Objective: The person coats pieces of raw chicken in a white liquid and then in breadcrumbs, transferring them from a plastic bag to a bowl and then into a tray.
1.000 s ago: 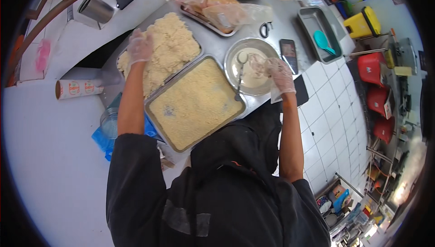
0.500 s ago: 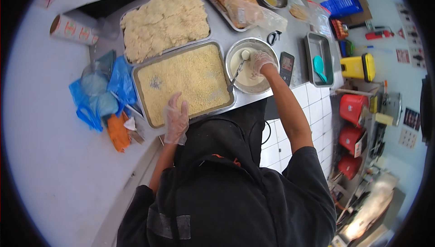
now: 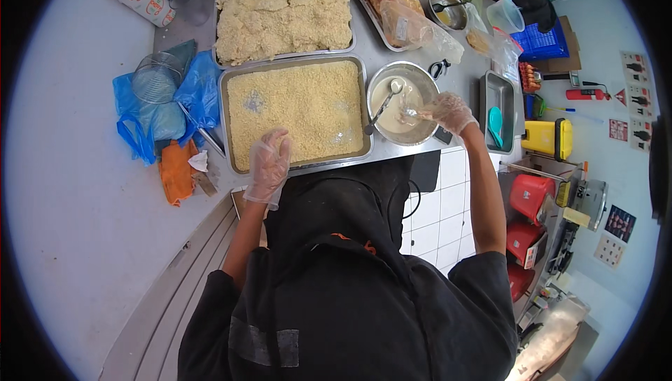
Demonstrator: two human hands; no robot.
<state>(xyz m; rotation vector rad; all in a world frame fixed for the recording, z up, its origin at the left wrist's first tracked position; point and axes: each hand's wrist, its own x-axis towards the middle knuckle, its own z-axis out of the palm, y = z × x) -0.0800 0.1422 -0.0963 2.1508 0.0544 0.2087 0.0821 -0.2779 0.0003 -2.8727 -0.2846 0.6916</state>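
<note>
My left hand (image 3: 269, 160), in a clear plastic glove, rests open at the near edge of a metal tray (image 3: 224, 111) spread with pale yellow breadcrumbs (image 3: 301, 108). Over the right rim of a steel bowl (image 3: 424, 137) is my gloved right hand (image 3: 451, 111). Its fingers are drawn together and point down into the white batter (image 3: 392, 118); something pale and batter-coated shows at the fingertips, too covered to name. A spoon (image 3: 383, 105) leans in the bowl, its dark handle end over the left rim. Behind the crumb tray, another tray (image 3: 218, 52) is heaped with breaded pieces (image 3: 283, 13).
Farther back lie a tray of bagged food (image 3: 395, 13) and a small bowl (image 3: 448, 10). Scissors (image 3: 439, 68) and a partly covered phone (image 3: 443, 135) are near the batter bowl. On the right stands a tray (image 3: 483, 101) with a teal scoop (image 3: 495, 125); blue bags (image 3: 199, 94) lie left.
My right hand has drawn back to the right, from inside the bowl to over its rim. My left hand stays by the crumb tray. The whole view has shifted slightly.
</note>
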